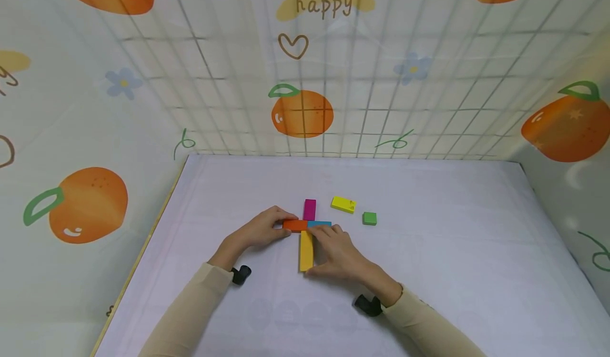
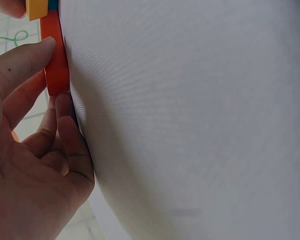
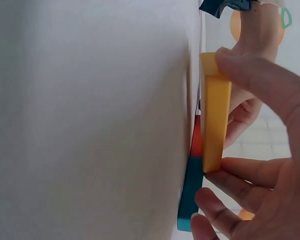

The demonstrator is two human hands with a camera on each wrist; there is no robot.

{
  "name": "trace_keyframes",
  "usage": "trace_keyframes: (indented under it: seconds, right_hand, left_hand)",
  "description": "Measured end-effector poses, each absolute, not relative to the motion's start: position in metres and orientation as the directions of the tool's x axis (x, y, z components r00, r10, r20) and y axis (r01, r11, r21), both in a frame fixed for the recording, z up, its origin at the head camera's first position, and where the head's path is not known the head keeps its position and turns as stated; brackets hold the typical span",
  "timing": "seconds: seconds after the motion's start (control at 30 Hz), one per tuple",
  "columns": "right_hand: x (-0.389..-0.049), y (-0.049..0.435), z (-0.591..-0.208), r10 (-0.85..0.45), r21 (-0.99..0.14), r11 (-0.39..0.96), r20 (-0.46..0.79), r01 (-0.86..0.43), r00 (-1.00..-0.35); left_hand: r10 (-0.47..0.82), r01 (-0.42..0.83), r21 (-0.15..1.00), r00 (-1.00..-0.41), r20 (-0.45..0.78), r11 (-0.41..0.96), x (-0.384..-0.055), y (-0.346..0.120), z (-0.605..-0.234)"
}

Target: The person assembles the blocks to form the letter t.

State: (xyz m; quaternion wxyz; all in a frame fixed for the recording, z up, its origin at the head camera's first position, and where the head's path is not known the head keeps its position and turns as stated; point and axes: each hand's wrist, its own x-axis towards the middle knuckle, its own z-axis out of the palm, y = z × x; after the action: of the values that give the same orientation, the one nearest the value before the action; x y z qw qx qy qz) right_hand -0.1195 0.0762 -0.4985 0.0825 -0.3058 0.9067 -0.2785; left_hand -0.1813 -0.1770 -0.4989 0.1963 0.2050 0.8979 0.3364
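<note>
In the head view, an orange-red block (image 1: 295, 225) and a blue block (image 1: 320, 223) lie end to end in a row. My left hand (image 1: 264, 229) pinches the orange-red block at its outer end, thumb on the near side. With thumb and fingers at opposite ends, my right hand (image 1: 340, 253) holds a long yellow-orange block (image 1: 306, 252). The far end of this block meets the row where the two colours join. From the right wrist view, the yellow-orange block (image 3: 216, 117) appears beside the teal-looking blue block (image 3: 191, 192), with fingertips close to both.
Just beyond the row lies a magenta block (image 1: 310, 210). A bright yellow block (image 1: 343, 204) with a small mark and a green cube (image 1: 369, 218) sit to its right. The white tabletop (image 1: 452, 251) meets a patterned curtain (image 1: 229, 97) at the back.
</note>
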Motion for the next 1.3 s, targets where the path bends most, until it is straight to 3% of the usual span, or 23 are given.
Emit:
trace_keyframes:
  seconds: [0.47, 1.3]
  right_hand:
    - [-0.1170, 0.0733, -0.4949, -0.603, -0.483, 0.696, 0.007, -0.531, -0.797]
    - [-0.1200, 0.0782, -0.4956, -0.627, -0.495, 0.666, 0.033, -0.558, -0.778]
  left_hand:
    - [0.497, 0.239, 0.675, -0.841, -0.216, 0.698, -0.1814, -0.1772, -0.4996]
    - [0.513, 0.261, 0.672, -0.833, -0.206, 0.693, -0.1819, -0.1773, -0.4985]
